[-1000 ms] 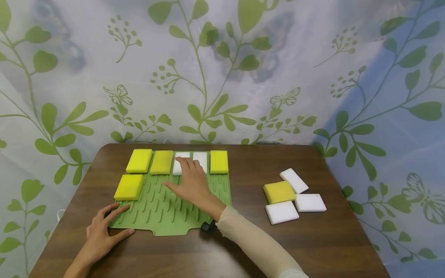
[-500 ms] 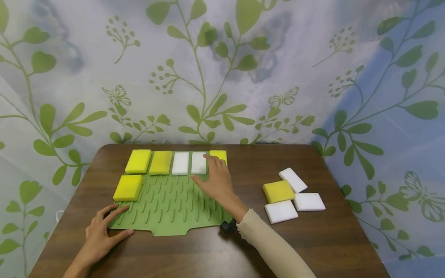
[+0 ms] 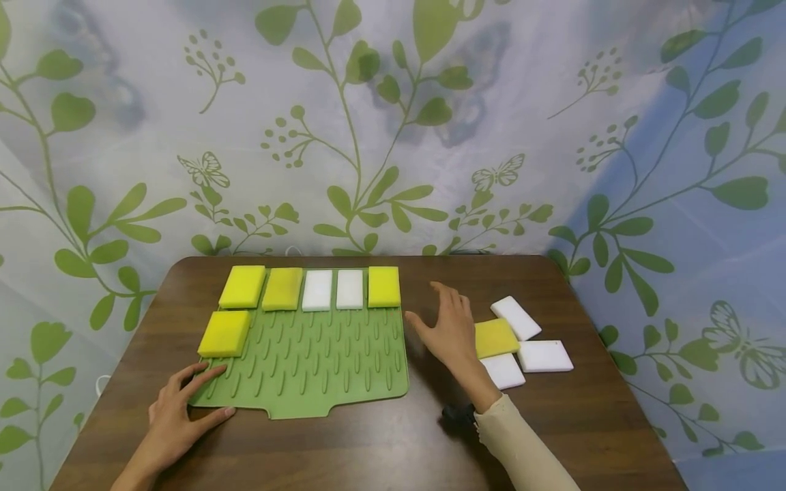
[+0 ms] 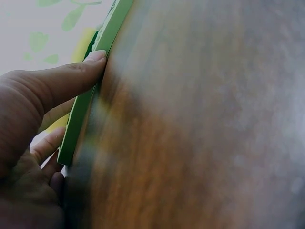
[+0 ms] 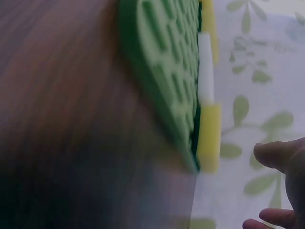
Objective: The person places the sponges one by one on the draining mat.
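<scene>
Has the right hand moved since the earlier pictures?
Yes: in the head view, the right hand moved right, from over the green mat to beyond its edge.

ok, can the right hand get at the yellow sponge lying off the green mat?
Likely yes: the right hand looks empty beside the yellow sponge, with nothing visible on top; neighbouring white sponges only crowd its sides.

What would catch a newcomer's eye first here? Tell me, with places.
Likely the green ridged mat on the brown table, with five yellow and white blocks lined along its far edge. Next, the right hand, hanging between the mat and a loose group of four more blocks on the table's right side.
</scene>
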A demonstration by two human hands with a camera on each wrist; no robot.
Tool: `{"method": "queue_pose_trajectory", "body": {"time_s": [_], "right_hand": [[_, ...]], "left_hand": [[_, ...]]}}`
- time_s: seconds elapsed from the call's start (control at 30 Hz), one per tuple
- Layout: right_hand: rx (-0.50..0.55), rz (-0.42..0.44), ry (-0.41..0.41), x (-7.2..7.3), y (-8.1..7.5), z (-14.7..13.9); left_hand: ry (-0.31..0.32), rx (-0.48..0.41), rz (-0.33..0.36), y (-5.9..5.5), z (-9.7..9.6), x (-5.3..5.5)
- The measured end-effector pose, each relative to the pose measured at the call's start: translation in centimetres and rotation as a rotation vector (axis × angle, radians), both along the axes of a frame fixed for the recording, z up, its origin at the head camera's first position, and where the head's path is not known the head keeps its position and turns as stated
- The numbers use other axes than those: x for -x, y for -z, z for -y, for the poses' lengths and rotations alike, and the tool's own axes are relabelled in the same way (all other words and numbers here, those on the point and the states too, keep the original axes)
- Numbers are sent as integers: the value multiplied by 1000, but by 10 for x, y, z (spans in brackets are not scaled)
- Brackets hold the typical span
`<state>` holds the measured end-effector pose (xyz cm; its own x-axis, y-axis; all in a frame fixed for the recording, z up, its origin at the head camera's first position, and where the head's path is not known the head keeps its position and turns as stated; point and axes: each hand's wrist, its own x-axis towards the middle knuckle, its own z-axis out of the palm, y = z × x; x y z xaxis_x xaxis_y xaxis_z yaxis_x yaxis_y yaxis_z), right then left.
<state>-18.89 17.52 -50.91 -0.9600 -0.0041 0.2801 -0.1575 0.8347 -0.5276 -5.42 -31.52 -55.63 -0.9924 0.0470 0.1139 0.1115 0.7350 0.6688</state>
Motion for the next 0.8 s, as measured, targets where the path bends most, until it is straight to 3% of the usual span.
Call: {"method": "queue_pose_trajectory", "body": {"time_s": [0.43, 0.63, 0.8], "right_hand": [[-30, 33, 200, -33, 15, -84], [-77, 69, 273, -52, 18, -108], [-88, 152, 324, -68, 20, -120]], "left_hand": [[-3, 18, 7, 1, 0, 0], [-7, 22, 17, 0, 2, -1], [-2, 18, 7, 0, 0, -1]]}}
